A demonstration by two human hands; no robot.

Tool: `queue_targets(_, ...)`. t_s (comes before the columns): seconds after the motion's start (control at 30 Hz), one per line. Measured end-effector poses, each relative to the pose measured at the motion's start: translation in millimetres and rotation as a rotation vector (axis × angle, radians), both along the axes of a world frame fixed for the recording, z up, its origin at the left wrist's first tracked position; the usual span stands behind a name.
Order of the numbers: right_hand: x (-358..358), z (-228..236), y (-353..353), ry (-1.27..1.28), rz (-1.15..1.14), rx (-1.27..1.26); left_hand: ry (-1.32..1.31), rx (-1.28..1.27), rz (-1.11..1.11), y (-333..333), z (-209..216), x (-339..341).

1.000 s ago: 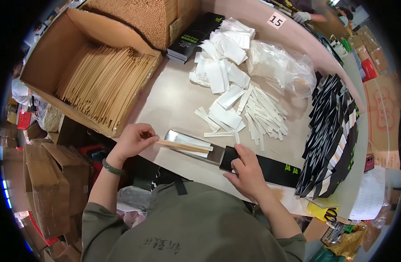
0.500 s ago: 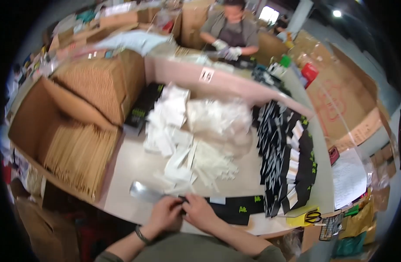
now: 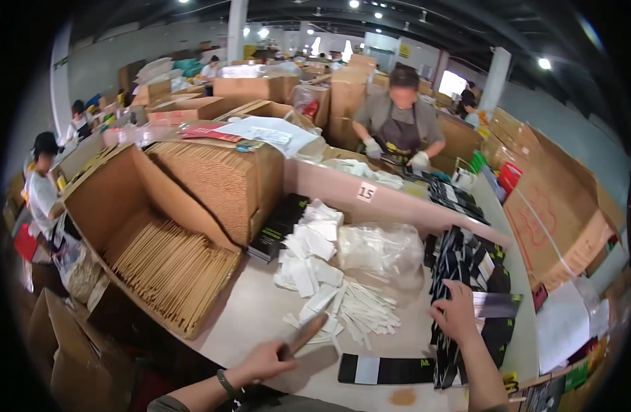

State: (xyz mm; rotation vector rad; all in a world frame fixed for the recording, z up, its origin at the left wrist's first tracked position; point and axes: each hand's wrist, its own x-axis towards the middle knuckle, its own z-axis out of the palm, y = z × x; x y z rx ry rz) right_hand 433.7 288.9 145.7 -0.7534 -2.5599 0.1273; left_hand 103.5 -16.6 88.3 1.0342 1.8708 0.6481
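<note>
My left hand (image 3: 266, 360) is closed around a long flat brownish-grey strip (image 3: 307, 334), blurred and slightly raised over the table. My right hand (image 3: 457, 312) is over the pile of black paper sleeves (image 3: 447, 350) at the right, fingers curved and apart. Beside its wrist lies a blurred dark sleeve with a pale band (image 3: 495, 305); I see no grip on it. Between my hands, near the front edge, a flat black sleeve (image 3: 403, 371) with green print has a white band (image 3: 367, 371) across it. Beyond lie loose white paper strips (image 3: 370, 312).
Brown cardboard pieces fill an open box (image 3: 96, 199) at left. A clear plastic bag (image 3: 381, 250) and black packs (image 3: 278, 230) lie by the pink partition (image 3: 322, 182). Across it, a gloved co-worker (image 3: 401, 123) handles items. A large carton (image 3: 549, 213) stands at right.
My hands were together at the front edge; now they are apart. The right has moved right onto the sleeve pile, the left holds the strip farther up. My view has tilted up.
</note>
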Motion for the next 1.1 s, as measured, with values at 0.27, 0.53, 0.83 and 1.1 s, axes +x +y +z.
queue_targets(0.27, -85, -106, -119, -0.186, 0.211, -0.728, -0.336, 0.407, -0.581, 39, -56, 72)
queue_targets(0.53, -109, -84, -156, -0.426, -0.168, -0.566, 0.469, 0.344, -0.076, 16, -27, 20)
queue_targets(0.83, -129, -94, -181, -0.347, -0.089, -0.736, 0.412, 0.292, -0.550, 18, -14, 12)
queue_targets(1.1, -132, -97, -77, -0.063, -0.221, -0.413, 0.665, 0.506, -0.425, 84, -26, -9)
